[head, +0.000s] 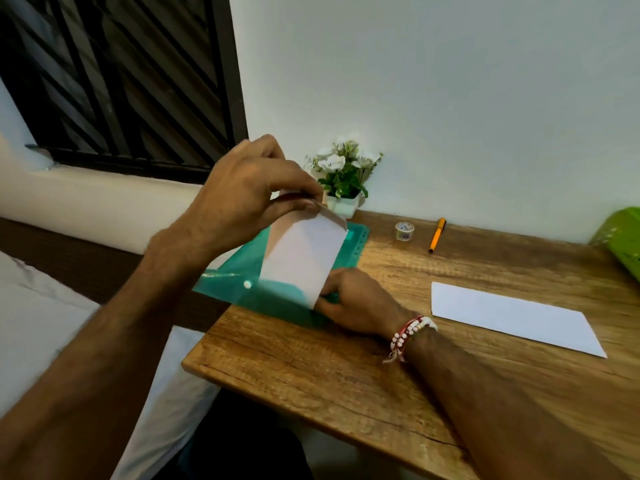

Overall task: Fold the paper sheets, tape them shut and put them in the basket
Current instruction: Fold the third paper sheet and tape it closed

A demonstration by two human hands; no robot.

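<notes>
Fingers (330,304) of the right hand (353,301) held the lower edge of a folded paper sheet (304,258), tilted up over a green folder (239,271) on the table (329,368) — the left hand (242,188) pinched its top corner. A second sheet (516,317) lay flat to the right; farther back sat a tape roll (404,231), a pen (437,235) and the green basket (620,237).

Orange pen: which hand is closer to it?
Right. The right hand holds the bottom of the paper sheet, left of the orange pen; the left hand pinches its top, raised farther left.
</notes>
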